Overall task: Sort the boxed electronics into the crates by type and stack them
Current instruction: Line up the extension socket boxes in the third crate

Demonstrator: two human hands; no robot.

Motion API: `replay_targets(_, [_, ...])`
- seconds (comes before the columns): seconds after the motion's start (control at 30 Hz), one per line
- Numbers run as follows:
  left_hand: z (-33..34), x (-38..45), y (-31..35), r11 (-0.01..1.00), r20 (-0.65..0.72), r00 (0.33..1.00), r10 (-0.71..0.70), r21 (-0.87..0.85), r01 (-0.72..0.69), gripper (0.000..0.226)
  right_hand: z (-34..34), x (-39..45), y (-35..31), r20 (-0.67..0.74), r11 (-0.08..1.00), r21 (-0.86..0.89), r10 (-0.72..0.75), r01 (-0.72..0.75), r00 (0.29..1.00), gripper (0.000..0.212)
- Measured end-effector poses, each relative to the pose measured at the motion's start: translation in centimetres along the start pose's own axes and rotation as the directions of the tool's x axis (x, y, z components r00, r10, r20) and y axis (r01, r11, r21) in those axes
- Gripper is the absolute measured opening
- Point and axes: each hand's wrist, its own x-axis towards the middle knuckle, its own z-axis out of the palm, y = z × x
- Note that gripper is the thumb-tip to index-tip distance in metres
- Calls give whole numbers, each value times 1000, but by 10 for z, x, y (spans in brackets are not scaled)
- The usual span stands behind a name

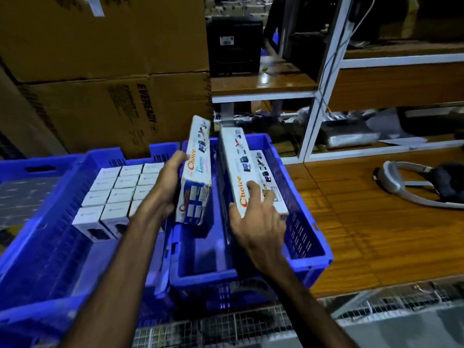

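My left hand (pixel 167 182) grips a long white "Choice" box (pixel 197 169), held on edge over the left side of the right blue crate (pixel 311 237). My right hand (pixel 253 222) holds a second long "Choice" box (pixel 237 169) that stands tilted on edge inside the same crate, thumb on its near side and fingers on its printed face. A third box of that kind (pixel 270 179) leans behind it against the crate's right wall. The left blue crate (pixel 50 247) holds several small white boxes (pixel 118 197) packed in rows.
Big brown cartons (pixel 105 71) are stacked behind the crates. A wooden table (pixel 376 234) extends to the right with a grey headband device (pixel 414 184) on it. White metal shelving (pixel 324 96) stands behind. Wire mesh (pixel 251 325) runs along the near edge.
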Motion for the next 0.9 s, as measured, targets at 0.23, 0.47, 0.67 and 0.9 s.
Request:
replay_targets(0.23, [-4, -4, -14, 987, -37, 997, 61, -149, -66, 46, 37, 36, 14, 6, 975, -218, -33, 34, 999, 45])
replay_targets(0.47, [-4, -11, -21, 988, -62, 992, 109, -104, -115, 63, 71, 70, 30, -13, 908, -413, -82, 69, 997, 33])
replay_targets(0.67, [-6, -13, -23, 988, -70, 991, 112, -99, -119, 65, 86, 84, 40, 97, 838, -539, -39, 85, 995, 42])
replay_targets(0.9, [1, -15, -25, 986, -91, 984, 150, -61, -156, 69, 97, 102, 55, 285, 810, -559, -15, 178, 958, 75])
